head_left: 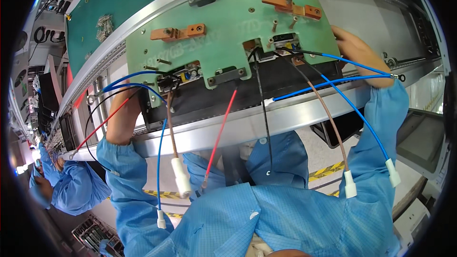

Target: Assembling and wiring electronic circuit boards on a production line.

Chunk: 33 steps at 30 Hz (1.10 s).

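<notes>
The left arm (124, 173) and right arm (381, 123), blue-sleeved, reach across the near edge of the conveyor (247, 123), wide apart; the left hand (131, 107) and right hand (350, 45) angle inward, fingers hidden.

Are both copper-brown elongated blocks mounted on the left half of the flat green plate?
No: one copper-brown block sits left of the green plate's middle, while the second copper-brown block is near its upper right corner.

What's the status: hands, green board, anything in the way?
Left hand at left end of green board, right hand at right end; fingers hidden, grip unclear. Board over black unit. Loose wires hang across metal rail, may obstruct.
</notes>
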Motion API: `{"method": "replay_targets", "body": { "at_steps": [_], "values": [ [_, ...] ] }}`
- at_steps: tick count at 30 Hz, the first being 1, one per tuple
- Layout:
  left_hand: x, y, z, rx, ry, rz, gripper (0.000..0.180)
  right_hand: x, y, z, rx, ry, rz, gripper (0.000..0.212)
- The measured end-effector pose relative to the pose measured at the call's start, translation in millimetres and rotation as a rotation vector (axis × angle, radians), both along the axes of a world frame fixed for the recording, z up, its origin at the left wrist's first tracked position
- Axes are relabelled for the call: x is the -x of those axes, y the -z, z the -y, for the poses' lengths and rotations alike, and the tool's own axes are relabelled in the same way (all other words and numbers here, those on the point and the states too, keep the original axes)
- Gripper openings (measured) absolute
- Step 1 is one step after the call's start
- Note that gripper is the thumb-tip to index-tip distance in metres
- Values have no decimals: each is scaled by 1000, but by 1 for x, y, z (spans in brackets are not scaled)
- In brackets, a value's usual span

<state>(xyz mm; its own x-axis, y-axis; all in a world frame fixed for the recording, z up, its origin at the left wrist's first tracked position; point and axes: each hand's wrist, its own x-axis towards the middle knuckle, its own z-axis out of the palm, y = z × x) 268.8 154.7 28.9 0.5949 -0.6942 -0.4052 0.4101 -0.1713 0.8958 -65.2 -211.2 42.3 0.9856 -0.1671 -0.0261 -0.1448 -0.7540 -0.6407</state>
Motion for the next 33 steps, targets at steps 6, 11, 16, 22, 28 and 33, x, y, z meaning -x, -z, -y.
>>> {"method": "replay_targets", "body": {
  "at_steps": [6, 11, 16, 22, 28, 33],
  "values": [
    [-1, 25, 8, -13, 80, 304, 44, -15, 4, 0, -584, 485, -191, 46],
    [22, 16, 22, -44, 18, 332, 43, -10, 17, -2, -578, 511, -105, 50],
    [27, 16, 29, -51, -3, 457, 35, -8, 17, 1, -598, 535, -132, 46],
    [19, 19, 37, -55, 29, 598, 35, -1, 20, 16, -596, 510, -65, 46],
    [25, 8, 39, 10, 66, 744, 34, -1, 15, 17, -569, 508, 35, 47],
    [27, 3, 41, 14, -38, 556, 30, -3, 10, 14, -592, 549, 78, 47]
  ]
}}
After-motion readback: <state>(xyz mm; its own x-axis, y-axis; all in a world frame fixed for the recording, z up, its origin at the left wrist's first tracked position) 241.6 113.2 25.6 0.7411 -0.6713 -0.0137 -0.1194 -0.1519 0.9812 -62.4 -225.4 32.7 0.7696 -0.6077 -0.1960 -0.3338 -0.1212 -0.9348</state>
